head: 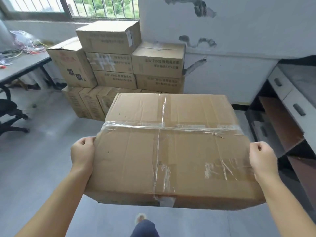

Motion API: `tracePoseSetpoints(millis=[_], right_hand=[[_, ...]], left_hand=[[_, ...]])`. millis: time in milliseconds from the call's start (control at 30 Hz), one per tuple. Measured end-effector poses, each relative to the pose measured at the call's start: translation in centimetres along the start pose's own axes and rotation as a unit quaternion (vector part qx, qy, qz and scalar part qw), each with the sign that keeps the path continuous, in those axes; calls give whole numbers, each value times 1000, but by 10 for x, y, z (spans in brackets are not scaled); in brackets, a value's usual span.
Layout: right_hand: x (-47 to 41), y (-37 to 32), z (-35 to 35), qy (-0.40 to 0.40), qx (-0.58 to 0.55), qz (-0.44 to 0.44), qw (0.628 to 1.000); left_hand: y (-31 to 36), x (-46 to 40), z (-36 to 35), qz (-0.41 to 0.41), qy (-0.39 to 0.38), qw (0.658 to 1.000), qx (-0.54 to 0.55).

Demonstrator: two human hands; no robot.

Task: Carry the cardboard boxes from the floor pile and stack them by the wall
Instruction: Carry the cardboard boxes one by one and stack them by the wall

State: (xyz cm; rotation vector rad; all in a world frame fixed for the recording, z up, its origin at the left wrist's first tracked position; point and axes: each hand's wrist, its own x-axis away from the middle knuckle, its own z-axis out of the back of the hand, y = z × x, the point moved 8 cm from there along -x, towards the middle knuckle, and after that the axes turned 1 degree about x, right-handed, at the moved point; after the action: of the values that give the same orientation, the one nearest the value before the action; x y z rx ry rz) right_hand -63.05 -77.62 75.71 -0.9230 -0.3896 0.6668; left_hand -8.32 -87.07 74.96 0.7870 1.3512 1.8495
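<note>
At far left a grey surface (22,65) carries a tangle of wires and clear bags (25,41), with a black chair (10,115) on the floor (42,151) below it. Behind both runs a barred window (102,7).

The left hand (83,153) holds the left side of a large box (169,151), which is raised off the floor in front of the person. Its grip is curled round the box's left edge, thumb on top and the other fingers hidden under or behind the cardboard. Clear tape crosses the box's top both ways, and its top flaps are creased.

Beyond the box, a stack (119,65) of smaller cartons stands against the wall (239,31) below the window, several layers high, with a row of upright cartons at its foot. The held box is well short of this stack and apart from it. The wall's paint is chipped in dark patches.

Below the box, a leg in dark trousers and a foot (141,218) show on the floor.

The right hand (262,159) holds the box's right side the same way, its grip wrapped over the edge, thumb on top, fingertips out of sight.

At far right stands a desk (290,93) with two grey drawers and open brown shelves under them.
</note>
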Motion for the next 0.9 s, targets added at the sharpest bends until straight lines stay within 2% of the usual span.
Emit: tracePoseSetpoints(millis=[200,433,567,767,900], right_hand=[[-96,-89,-84,15,-33,35,999],[-214,-223,-162,82,-36,80,993],[-273,-283,-198,103,-28,77,991],[-387,-357,-252,105,-42,79,990],[-466,-395,-283,129,-28,94,987]], left_hand=[[50,-136,-82,-45,-6,999,23],[156,-321,-184,-103,-47,991,76],[216,-402,-239,-139,-71,987,46],[297,-495,-321,-192,-151,969,-31],[335,-550,-378,-216,-163,961,-56]])
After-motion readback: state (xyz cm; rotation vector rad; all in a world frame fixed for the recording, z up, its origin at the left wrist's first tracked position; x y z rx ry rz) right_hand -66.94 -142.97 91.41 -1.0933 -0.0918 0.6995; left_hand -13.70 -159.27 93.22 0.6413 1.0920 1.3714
